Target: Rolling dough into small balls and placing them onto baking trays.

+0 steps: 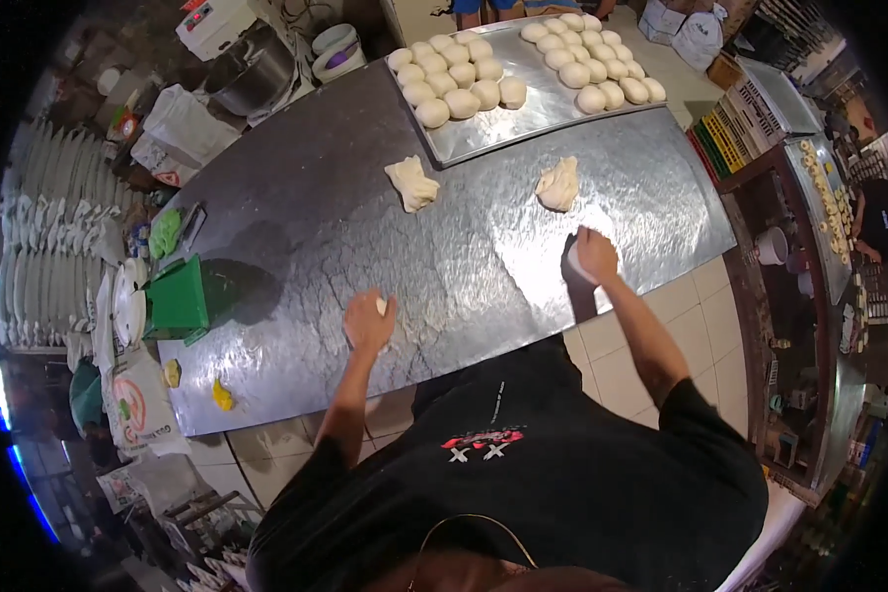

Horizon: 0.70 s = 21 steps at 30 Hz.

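My left hand (pixel 368 321) rests on the metal table with its fingers curled round a small piece of pale dough, only a bit of which shows beside the thumb. Farther right, my right hand (pixel 598 256) is cupped over another piece of dough (pixel 578 264), which peeks out at its left side. Beyond the left hand lies a rough, unshaped lump of dough (pixel 411 185). A second rough lump (pixel 558 185) sits just past the right hand. Smooth dough balls (pixel 462 75) fill parts of a large metal tray (pixel 503 126) at the far side.
A green box-like scale (pixel 180 301) stands at the table's left end. Yellow scraps (pixel 222 395) lie near its front left corner. A mixer bowl (pixel 252 74) and white bucket (pixel 337 54) are behind. Stacked crates (pixel 730 128) and a rack (pixel 789 197) stand right.
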Each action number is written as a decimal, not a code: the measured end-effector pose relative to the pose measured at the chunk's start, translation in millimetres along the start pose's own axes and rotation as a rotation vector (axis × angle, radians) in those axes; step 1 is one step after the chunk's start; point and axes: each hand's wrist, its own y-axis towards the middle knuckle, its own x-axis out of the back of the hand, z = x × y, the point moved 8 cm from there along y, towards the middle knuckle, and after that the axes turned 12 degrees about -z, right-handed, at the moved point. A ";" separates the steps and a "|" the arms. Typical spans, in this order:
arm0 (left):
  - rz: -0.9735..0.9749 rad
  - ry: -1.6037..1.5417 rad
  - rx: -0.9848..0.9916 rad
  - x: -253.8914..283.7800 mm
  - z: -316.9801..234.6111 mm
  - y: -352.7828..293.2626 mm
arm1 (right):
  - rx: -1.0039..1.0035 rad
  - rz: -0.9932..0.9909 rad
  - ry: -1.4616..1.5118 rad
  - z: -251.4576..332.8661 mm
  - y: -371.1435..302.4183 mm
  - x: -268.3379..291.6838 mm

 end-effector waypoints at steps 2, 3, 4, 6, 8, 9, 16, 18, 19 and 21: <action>-0.124 0.013 -0.064 12.3 -4.3 -6.1 | 0.123 -0.194 -0.062 29.7 10.5 27.7; -0.244 0.019 -0.144 22.8 -16.7 -14.3 | 0.204 -0.298 -0.199 39.6 4.4 38.4; -0.247 0.021 -0.143 21.3 -22.1 -35.7 | 0.230 -0.099 -0.198 40.4 -11.6 21.2; -0.137 0.075 -0.135 13.1 -22.8 -82.1 | 0.274 0.171 -0.033 52.3 -60.1 1.3; -0.108 0.085 -0.172 1.4 -33.9 -73.6 | 0.302 0.267 -0.031 64.0 -70.9 -9.5; -0.059 0.087 -0.203 -4.1 -34.2 -73.1 | 0.282 0.305 -0.083 68.3 -64.8 -16.2; -0.382 -0.550 0.188 18.8 35.6 29.9 | -0.045 -0.228 0.220 36.2 32.5 29.6; -0.495 -0.708 0.286 -14.8 61.4 -19.9 | -0.323 -0.250 0.397 3.6 -1.3 16.1; -0.615 -0.873 0.377 -27.1 67.7 -40.6 | -0.475 -0.278 0.500 -6.3 -28.7 -6.0; -0.598 -0.619 0.304 -11.6 -29.9 -54.1 | -0.270 -0.666 0.637 30.3 -76.8 -11.8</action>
